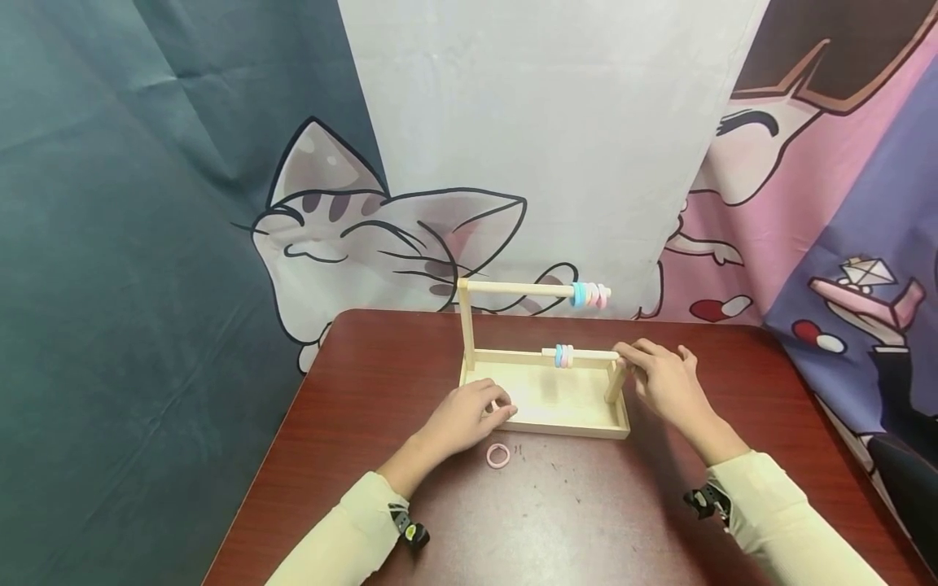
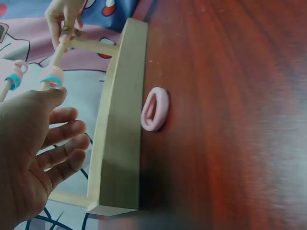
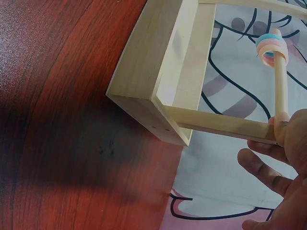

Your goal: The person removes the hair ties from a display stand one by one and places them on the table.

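A pale wooden rack (image 1: pixel 560 429) stands on the table, a shallow tray with two posts and two horizontal rods. My right hand (image 1: pixel 668 386) pinches the joint of the short right post (image 3: pixel 223 126) and the lower rod (image 3: pixel 281 91). Blue, pink and cream rings (image 1: pixel 563 356) hang on that rod, towards its free end. Several more rings (image 1: pixel 589 295) sit at the right end of the upper rod (image 1: pixel 520 288). At the tray's front left corner, my left hand (image 1: pixel 469 415) is loosely curled and holds nothing. One pink ring (image 2: pixel 155 109) lies on the table before the tray.
The dark red wooden table (image 1: pixel 586 521) extends around the rack. Behind it hangs a cartoon-printed cloth (image 1: pixel 557 146), close to the table's back edge. The tall left post (image 1: pixel 466 325) carries the upper rod.
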Demonstrator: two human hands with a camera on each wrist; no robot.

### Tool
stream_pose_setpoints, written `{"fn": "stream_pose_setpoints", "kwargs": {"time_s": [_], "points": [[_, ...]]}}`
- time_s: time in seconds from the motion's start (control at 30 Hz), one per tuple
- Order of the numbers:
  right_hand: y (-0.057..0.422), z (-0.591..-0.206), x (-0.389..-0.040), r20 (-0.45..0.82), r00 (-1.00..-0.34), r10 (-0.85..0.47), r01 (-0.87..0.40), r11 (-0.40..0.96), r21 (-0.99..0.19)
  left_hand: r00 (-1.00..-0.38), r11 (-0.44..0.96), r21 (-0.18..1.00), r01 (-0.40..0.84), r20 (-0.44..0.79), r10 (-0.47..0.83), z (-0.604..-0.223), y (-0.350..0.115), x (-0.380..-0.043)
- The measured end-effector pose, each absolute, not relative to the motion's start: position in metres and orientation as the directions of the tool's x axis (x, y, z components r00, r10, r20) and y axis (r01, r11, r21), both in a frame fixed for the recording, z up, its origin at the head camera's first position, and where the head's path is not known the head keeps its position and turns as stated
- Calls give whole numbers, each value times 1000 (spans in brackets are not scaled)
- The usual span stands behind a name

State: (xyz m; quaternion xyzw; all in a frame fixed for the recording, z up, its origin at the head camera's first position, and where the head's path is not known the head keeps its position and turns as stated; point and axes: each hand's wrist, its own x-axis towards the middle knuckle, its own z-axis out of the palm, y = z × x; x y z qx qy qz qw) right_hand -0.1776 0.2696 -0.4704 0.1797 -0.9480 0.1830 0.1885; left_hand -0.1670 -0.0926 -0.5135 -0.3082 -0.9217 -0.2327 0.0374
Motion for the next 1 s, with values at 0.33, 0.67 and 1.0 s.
{"fn": "stream_pose_setpoints", "kwargs": {"time_s": [0.33,0.67,1.0], "points": [[273,-469,-177,406,-875,-264,-395,874,-284,-838,702,459,544,268,474,-499,-69,-192],[272,-471,-175,431,-865,-256,-403,866,-296,-843,697,477,536,256,472,-490,-46,-205],[270,-474,-177,426,-868,-256,-403,865,-301,-835,675,497,546,257,486,-485,-37,-207]]}}
